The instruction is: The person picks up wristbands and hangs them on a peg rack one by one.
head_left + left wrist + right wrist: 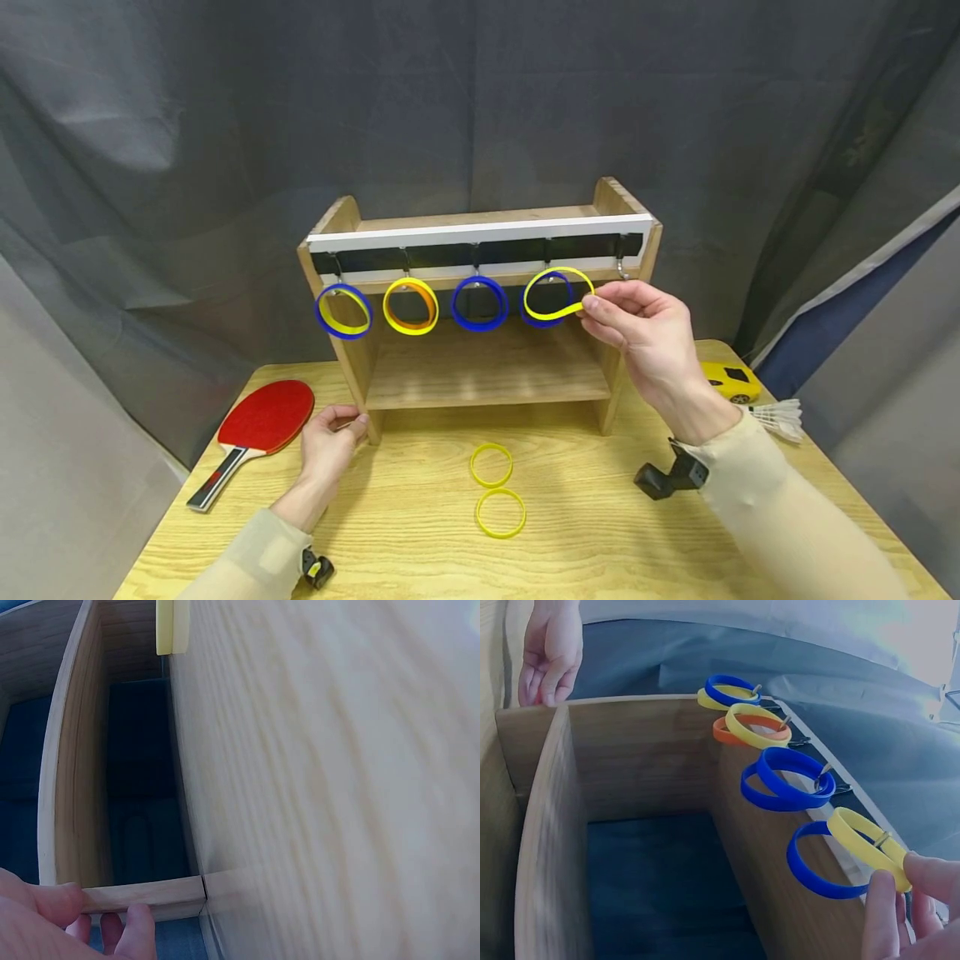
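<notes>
My right hand [656, 342] pinches a yellow wristband [551, 316] between thumb and fingers at the fourth hook. In the right wrist view that band loops around the hook tip, in front of a blue wristband [799, 874] hanging there. My left hand [330, 446] grips the lower left side panel of the wooden shelf [487, 392], thumb and fingers on its edge. Along the shelf's hook strip [442, 255] hang a blue and a yellow band on the first hook, a yellow and an orange on the second, two blue on the third. The rightmost hook [622, 268] is bare.
Two yellow wristbands [501, 536] lie on the wooden table [420, 550] before the shelf. A red table tennis paddle [267, 415] is at the left. On the right, behind my right forearm, are a yellow toy car [729, 382] and a shuttlecock [780, 418]. Grey curtain [480, 108] hangs behind.
</notes>
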The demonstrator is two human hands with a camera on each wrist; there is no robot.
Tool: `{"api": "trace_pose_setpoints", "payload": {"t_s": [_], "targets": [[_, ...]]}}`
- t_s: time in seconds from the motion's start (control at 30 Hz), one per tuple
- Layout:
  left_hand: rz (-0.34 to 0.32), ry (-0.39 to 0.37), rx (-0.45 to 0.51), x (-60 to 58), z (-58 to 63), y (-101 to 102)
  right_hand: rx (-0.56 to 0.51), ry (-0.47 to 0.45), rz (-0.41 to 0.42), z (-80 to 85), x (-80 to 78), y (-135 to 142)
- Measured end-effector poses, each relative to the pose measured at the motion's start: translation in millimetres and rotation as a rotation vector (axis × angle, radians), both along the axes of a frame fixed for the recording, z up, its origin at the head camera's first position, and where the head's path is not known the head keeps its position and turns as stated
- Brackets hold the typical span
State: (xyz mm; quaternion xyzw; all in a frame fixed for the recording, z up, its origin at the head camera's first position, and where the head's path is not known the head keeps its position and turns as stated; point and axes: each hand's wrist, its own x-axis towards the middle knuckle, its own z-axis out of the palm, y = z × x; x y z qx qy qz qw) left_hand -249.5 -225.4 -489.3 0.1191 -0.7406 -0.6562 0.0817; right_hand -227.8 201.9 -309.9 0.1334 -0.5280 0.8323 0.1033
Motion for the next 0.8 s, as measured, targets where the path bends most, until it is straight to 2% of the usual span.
{"api": "trace_pose_setpoints", "payload": {"t_s": [0.53, 0.8], "targets": [[-0.003, 0.005, -0.004, 0.0, 0.4, -0.1, 0.155, -0.057, -0.012, -10.8, -8.2, -3.3], [-0.005, 0.003, 0.0, 0.9, 1.5, 1.1, 0.231, -0.035, -0.025, -11.9, -9.0, -1.6]]}}
